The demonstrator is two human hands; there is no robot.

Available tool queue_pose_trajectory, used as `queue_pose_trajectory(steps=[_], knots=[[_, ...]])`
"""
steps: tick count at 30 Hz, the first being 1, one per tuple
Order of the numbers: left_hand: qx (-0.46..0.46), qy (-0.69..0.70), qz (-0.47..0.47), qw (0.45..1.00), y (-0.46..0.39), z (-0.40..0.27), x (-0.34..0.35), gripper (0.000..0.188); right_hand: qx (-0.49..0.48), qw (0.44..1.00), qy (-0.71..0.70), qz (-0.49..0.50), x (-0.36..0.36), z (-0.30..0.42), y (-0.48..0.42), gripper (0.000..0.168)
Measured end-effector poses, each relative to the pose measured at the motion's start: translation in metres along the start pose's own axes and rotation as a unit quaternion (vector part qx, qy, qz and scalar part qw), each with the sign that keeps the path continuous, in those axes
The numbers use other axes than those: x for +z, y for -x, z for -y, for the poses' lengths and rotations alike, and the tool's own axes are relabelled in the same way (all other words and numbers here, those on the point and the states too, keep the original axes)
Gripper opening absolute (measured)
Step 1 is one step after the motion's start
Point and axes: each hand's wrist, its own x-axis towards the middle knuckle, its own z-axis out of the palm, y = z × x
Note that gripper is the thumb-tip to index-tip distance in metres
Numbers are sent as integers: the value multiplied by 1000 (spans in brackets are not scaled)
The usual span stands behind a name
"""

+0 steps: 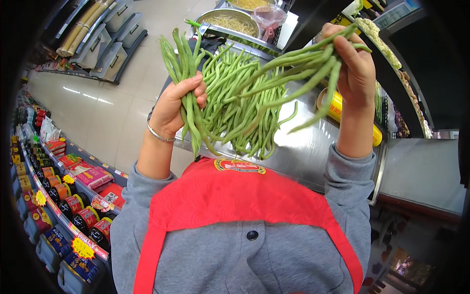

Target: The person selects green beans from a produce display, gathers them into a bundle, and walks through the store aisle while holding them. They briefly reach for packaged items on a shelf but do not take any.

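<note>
My left hand (176, 104) is closed around an upright bunch of long green beans (189, 101), held at the left side of the metal table (297, 143). At the upper right, my right hand (350, 66) pinches the ends of another bunch of green beans (308, 77), which fans out and hangs towards the left and down. Between and below my hands, a large pile of green beans (229, 88) lies on the metal table. Some tips of the held beans overlap the pile, so where they touch it is hard to tell.
Beyond the pile stand a round metal pan (259, 33) of bean sprouts and a crumpled pink plastic bag (270, 18). A yellow roll (336, 106) lies by my right forearm. Shelves with bottles (79, 209) line the left, and vegetable shelves (404, 88) the right.
</note>
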Motion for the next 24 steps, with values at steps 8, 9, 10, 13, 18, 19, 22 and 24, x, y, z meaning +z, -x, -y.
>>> queue_pose_trajectory(steps=[8, 9, 10, 13, 18, 19, 22, 24], knots=[[-14, -70, 99, 993, -24, -15, 48, 22, 89, 980, -121, 130, 9, -28, -15, 23], [-33, -51, 135, 989, -28, -7, 51, 26, 85, 984, -104, 119, 18, -33, -17, 20], [-53, -73, 135, 987, -31, 2, 49, 38, 98, 987, -66, 106, 23, -35, -19, 19], [-139, 193, 241, 941, -30, 27, 59, 53, 82, 992, 89, 48, 26, -52, -21, 17], [-116, 117, 166, 972, -23, 43, 52, 44, 101, 987, 126, 20, 37, -72, -14, 16], [-109, 93, 151, 978, -22, 44, 52, 42, 97, 986, 132, 20, 37, -77, -14, 21], [-87, 30, 102, 991, -20, 41, 57, 38, 17, 987, 121, -100, 47, -88, -5, 31], [-66, -12, 84, 994, -17, 38, 59, 38, 39, 981, 124, -142, 50, -85, 1, 36]])
